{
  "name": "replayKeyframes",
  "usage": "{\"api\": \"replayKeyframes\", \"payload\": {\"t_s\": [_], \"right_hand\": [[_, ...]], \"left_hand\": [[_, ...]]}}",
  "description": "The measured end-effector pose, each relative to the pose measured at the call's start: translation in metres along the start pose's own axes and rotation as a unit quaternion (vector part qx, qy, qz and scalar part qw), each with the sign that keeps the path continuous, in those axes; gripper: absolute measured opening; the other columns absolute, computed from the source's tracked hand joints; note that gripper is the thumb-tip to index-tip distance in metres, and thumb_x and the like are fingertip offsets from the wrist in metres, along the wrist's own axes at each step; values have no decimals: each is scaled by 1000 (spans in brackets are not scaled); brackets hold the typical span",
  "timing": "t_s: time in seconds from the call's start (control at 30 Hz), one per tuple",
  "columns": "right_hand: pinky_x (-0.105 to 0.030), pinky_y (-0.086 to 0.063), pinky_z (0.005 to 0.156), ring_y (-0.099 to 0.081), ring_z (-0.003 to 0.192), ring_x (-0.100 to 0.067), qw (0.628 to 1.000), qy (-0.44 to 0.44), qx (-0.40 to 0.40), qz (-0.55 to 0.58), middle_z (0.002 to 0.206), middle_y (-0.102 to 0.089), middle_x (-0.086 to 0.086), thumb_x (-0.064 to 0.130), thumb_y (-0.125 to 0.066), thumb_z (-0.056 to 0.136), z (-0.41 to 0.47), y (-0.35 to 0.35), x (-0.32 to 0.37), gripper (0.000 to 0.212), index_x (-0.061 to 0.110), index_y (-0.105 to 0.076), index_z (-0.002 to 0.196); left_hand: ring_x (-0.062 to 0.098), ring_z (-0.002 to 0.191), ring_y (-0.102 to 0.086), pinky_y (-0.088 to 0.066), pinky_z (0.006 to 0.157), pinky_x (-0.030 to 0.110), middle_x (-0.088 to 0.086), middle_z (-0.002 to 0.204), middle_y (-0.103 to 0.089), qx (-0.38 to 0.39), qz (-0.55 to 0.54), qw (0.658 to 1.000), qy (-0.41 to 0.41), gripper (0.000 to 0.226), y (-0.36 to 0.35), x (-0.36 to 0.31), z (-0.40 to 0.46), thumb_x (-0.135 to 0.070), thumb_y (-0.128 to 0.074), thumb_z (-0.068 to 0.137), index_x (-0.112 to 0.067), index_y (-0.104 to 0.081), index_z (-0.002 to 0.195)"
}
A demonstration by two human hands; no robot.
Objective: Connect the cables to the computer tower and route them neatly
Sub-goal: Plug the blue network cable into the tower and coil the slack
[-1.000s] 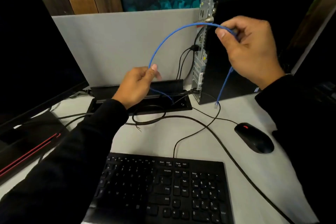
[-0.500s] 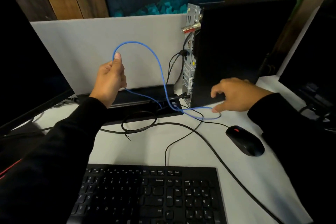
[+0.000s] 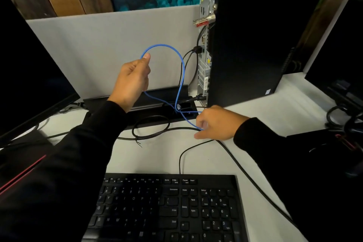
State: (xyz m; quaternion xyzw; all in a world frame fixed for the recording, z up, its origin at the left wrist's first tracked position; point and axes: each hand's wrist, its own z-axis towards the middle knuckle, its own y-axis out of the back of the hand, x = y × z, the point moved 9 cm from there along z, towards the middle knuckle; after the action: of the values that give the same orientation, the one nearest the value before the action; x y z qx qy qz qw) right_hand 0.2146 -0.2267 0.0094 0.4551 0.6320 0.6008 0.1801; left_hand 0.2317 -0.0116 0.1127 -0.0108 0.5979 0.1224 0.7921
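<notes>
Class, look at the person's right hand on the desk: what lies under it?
Under the right hand run the blue cable, which its fingers seem to hold, and a black cable on the white desk. The hand covers how they cross there. The mouse cannot be seen.

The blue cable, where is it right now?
The blue cable loops up mid-frame from the left hand down to the right hand, just left of the computer tower.

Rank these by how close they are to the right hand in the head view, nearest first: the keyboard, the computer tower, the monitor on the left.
From the right hand:
1. Computer tower, standing just behind the hand.
2. Keyboard, in front, at the desk's near edge.
3. Monitor, far across at the left.
</notes>
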Motion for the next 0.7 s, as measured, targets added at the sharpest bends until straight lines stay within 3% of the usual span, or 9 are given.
{"api": "replayKeyframes", "payload": {"t_s": [0.07, 0.13, 0.23, 0.33, 0.4, 0.47, 0.57, 0.63, 0.7], "right_hand": [[-33, -49, 74, -63, 82, -23, 999, 16, 0, 48, 87, -64, -3, 31, -66, 96, 1, -8, 0, 20, 12, -67, 87], [-29, -51, 73, -64, 79, -16, 994, 41, -29, 99, 82, -65, 2, 30, -63, 99, -7, 6, 1, 19, 19, -69, 85], [-20, -50, 74, -66, 81, -2, 972, 49, -116, 198, 83, -71, 12, 31, -60, 102, -22, 42, -9, 20, 36, -73, 87], [-11, -44, 70, -61, 74, 2, 934, 72, -234, 259, 80, -70, 9, 25, -60, 104, -38, 78, -11, 19, 26, -78, 103], [-6, -43, 68, -63, 72, 5, 903, 77, -297, 302, 75, -71, 16, 20, -61, 103, -46, 97, -15, 19, 15, -79, 107], [-9, -37, 52, -55, 52, 2, 871, 68, -324, 363, 53, -58, 19, 12, -62, 101, -47, 106, -27, 17, 9, -78, 99], [-31, -18, 47, -27, 43, -12, 828, 66, -340, 441, 48, -33, 10, 21, -61, 101, -43, 113, -45, 25, 14, -77, 83], [-28, -14, 47, -20, 42, -12, 778, 47, -379, 500, 47, -26, 8, 23, -59, 101, -46, 122, -61, 29, 15, -73, 76], [-25, -11, 46, -16, 40, -9, 704, 28, -423, 570, 46, -21, 8, 23, -57, 101, -55, 137, -76, 31, 13, -66, 74]], "left_hand": [[22, 60, -13, -16, 54, 31, 9, 71, -15, -4, 6, 1000, 3, 49, 6, 1, 0, -38, -47, 107, -14, -18, 75], [22, 60, -14, -17, 55, 33, 8, 71, -16, -16, 9, 1000, 10, 49, 17, 5, 0, -39, -48, 106, -14, -19, 75], [16, 51, -18, -21, 50, 25, -2, 62, -19, -37, -12, 999, 29, 49, 31, 14, 2, -41, -51, 103, -19, -22, 70], [15, 49, -18, -23, 47, 24, -5, 58, -21, -53, -25, 997, 42, 47, 36, 23, 3, -40, -51, 103, -22, -27, 66], [15, 49, -18, -23, 48, 24, -5, 57, -22, -45, -19, 998, 40, 49, 32, 25, 1, -39, -51, 103, -23, -30, 62], [16, 50, -18, -22, 48, 25, -5, 57, -22, -23, -26, 999, 35, 48, 24, 24, -1, -39, -52, 98, -24, -35, 56], [16, 53, -16, -16, 51, 29, -6, 59, -20, 3, -66, 997, 38, 38, 18, 16, -1, -41, -49, 93, -22, -44, 60], [17, 56, -13, -14, 53, 31, -4, 61, -16, 3, -96, 994, 44, 36, 22, 11, 2, -42, -46, 95, -21, -51, 66], [18, 61, -12, -14, 59, 32, -1, 65, -13, -7, -128, 990, 50, 38, 30, 4, 7, -40, -46, 100, -21, -53, 68]]}}
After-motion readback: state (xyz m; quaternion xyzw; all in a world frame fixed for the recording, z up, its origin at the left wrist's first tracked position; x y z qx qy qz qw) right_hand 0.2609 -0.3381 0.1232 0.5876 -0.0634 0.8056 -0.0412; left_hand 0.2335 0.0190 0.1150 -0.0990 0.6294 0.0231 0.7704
